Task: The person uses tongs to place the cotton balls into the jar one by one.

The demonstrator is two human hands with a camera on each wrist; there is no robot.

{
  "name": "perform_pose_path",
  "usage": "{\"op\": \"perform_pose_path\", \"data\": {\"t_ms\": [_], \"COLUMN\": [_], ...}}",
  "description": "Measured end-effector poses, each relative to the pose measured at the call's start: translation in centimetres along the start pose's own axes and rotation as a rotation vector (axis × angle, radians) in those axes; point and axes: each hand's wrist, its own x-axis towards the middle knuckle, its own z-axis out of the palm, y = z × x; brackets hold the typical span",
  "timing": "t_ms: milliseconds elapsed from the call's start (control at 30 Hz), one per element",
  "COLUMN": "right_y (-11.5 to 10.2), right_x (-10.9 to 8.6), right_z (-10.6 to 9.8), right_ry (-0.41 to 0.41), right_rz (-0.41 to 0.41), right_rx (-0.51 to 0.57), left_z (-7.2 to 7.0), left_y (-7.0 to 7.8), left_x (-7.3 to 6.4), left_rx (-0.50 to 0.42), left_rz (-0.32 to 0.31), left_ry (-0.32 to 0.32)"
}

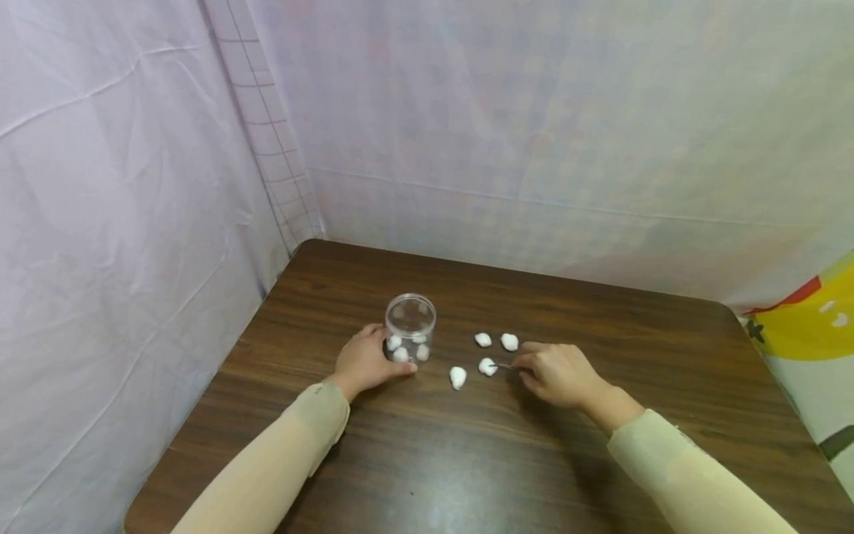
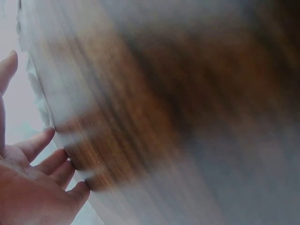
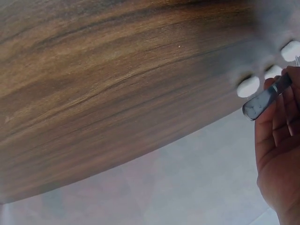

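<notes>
My left hand (image 1: 368,360) holds the near left side of a clear round jar (image 1: 410,317), thumb in front and fingers behind. Several white cotton balls (image 1: 400,354) lie inside it; its top stands uncovered. Slim metal tweezers (image 3: 260,104) are pinched in my right hand (image 1: 557,373), their thin tip at a cotton ball (image 1: 488,366) on the table. Close by lie two more cotton balls, one at the back (image 1: 483,340) and one beside my fingers (image 1: 510,342). Nearer the jar is another cotton ball (image 1: 457,377). In the left wrist view my left hand (image 2: 40,180) shows its fingers spread.
The dark wood-grain table (image 1: 427,437) has rounded corners. Pale curtains (image 1: 534,133) hang behind it and along its left side. A yellow and red printed cloth (image 1: 810,319) is at the far right.
</notes>
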Motion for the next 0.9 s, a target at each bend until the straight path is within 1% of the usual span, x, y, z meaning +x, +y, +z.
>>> {"op": "perform_pose_path", "data": {"t_ms": [367, 500, 700, 900], "right_y": [0.23, 0.14, 0.11, 0.12], "right_x": [0.23, 0.37, 0.34, 0.32], "right_z": [-0.06, 0.05, 0.19, 0.41], "right_ry": [-0.012, -0.024, -0.043, -0.035], "right_rz": [-0.012, -0.023, -0.020, -0.024], "right_rx": [0.010, 0.029, 0.028, 0.020], "left_z": [0.17, 0.11, 0.06, 0.10], "left_y": [-0.26, -0.15, 0.04, 0.01], "left_x": [-0.03, -0.07, -0.10, 0.04], "left_rx": [0.006, 0.010, 0.010, 0.012], "left_rz": [0.014, 0.009, 0.010, 0.009], "left_ry": [0.013, 0.009, 0.004, 0.004]}}
